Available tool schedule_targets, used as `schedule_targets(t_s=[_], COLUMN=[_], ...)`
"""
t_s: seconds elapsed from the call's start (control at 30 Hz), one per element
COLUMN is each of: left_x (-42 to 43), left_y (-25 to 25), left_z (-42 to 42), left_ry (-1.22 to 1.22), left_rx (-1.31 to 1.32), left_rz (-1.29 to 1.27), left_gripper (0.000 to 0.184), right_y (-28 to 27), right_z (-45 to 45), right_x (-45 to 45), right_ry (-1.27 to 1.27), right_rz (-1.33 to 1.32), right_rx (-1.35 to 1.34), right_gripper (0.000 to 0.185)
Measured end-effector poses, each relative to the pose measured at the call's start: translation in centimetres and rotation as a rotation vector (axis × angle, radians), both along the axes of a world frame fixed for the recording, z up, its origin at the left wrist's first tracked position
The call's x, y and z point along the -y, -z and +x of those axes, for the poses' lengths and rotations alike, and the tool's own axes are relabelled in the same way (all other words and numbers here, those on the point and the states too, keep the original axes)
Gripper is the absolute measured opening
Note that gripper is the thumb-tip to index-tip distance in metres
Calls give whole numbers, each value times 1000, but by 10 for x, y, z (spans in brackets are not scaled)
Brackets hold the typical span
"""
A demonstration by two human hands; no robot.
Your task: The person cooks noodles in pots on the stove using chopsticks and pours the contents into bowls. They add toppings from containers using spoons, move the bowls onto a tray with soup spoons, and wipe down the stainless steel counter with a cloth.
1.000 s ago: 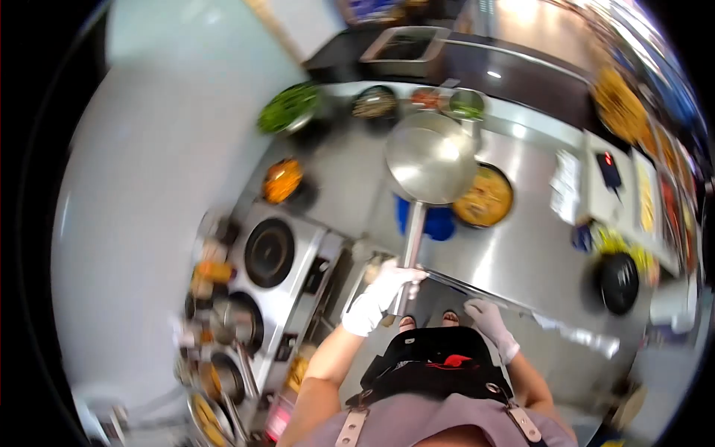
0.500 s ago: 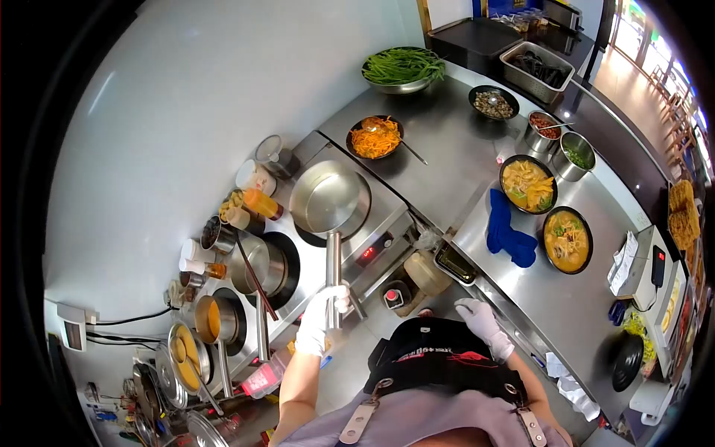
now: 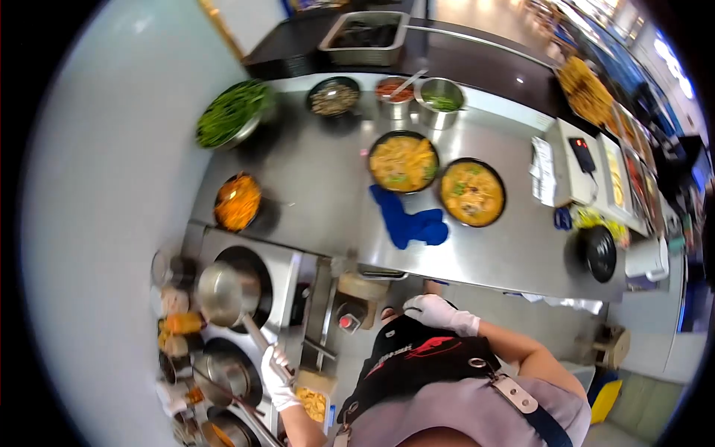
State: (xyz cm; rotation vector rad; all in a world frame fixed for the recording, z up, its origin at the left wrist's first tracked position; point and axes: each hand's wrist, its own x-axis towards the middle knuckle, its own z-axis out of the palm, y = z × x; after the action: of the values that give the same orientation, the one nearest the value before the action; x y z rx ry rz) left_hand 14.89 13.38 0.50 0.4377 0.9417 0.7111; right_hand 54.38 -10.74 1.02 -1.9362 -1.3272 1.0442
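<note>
My left hand (image 3: 278, 381), in a white glove, is wrapped round the long handle of a steel saucepan (image 3: 223, 292). The saucepan sits on the burner nearest the counter and looks empty. In a matching white glove, my right hand (image 3: 439, 313) rests in front of my black apron (image 3: 387, 361), fingers stretched out and nothing visible in them. Beyond that hand, a blue cloth (image 3: 408, 223) lies on the steel counter. Two black bowls of noodle soup stand past it, a left soup bowl (image 3: 402, 162) and a right soup bowl (image 3: 473, 192).
Another saucepan (image 3: 226, 372) stands on the neighbouring burner. Shredded carrot (image 3: 238, 203), green vegetables (image 3: 232, 112) and a steel pot of chopped greens (image 3: 441, 103) stand on the counter. Farther right are a white machine (image 3: 572, 170) and black bowls (image 3: 597, 253). Condiment jars line the wall.
The view has swung right, so the stove now sits lower left and the counter is more central. My left hand keeps hold of the saucepan handle. My right hand has come in against the apron.
</note>
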Motion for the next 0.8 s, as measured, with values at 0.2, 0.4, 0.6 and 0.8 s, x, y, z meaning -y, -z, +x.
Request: schedule_targets(t_s=[0.2, 0.4, 0.6, 0.8], left_x=[-22, 28, 99, 103], left_y=[-17, -59, 3, -6], left_z=[-5, 247, 461, 521], left_ry=[-79, 129, 812, 916], left_rx=[-1495, -760, -82, 132], left_rz=[610, 827, 27, -49], left_gripper=[48, 42, 80, 88], right_y=[-31, 4, 25, 22], right_z=[105, 246, 291, 303], right_x=[51, 119, 98, 84], right_ry=[138, 1211, 1028, 1005], right_rz=[127, 299, 355, 309], right_rx=[-271, -465, -1018, -937], right_gripper=[21, 23, 60, 61])
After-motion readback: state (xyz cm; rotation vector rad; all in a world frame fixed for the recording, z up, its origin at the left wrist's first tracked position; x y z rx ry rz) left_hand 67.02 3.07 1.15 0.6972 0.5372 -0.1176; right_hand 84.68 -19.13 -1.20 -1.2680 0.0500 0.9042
